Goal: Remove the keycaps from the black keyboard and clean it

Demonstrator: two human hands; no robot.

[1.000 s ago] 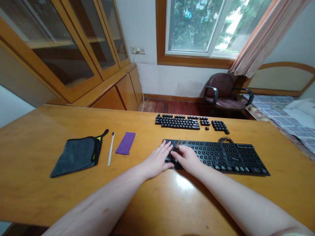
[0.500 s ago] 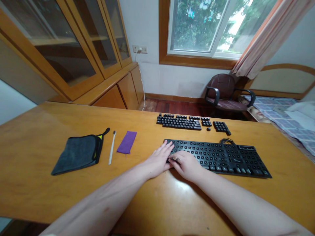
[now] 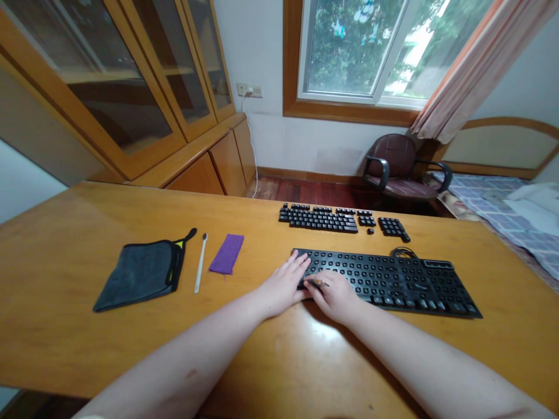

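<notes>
A black keyboard (image 3: pixel 384 279) lies on the desk with most of its keycaps off and the bare key stems showing. Along its near edge a row of keycaps is still fitted. My left hand (image 3: pixel 283 285) rests open on the keyboard's left end, fingers spread over the corner. Close beside it, my right hand (image 3: pixel 334 294) is closed over the lower left of the keyboard. A thin, partly metallic object (image 3: pixel 318 283) shows at its fingers, too small to name. Behind the keyboard, the removed black keycaps (image 3: pixel 323 219) lie in rows like a keyboard layout.
A folded grey cloth (image 3: pixel 140 273), a white toothbrush (image 3: pixel 200 265) with dark bristles and a purple cloth (image 3: pixel 227 254) lie left of the keyboard on the wooden desk (image 3: pixel 262 372). The coiled cable (image 3: pixel 404 252) sits behind the keyboard. A chair (image 3: pixel 393 163) stands beyond the desk.
My right hand has shifted slightly to the right along the keyboard's near edge, with the thin object at its fingers. My left hand stays on the left end.
</notes>
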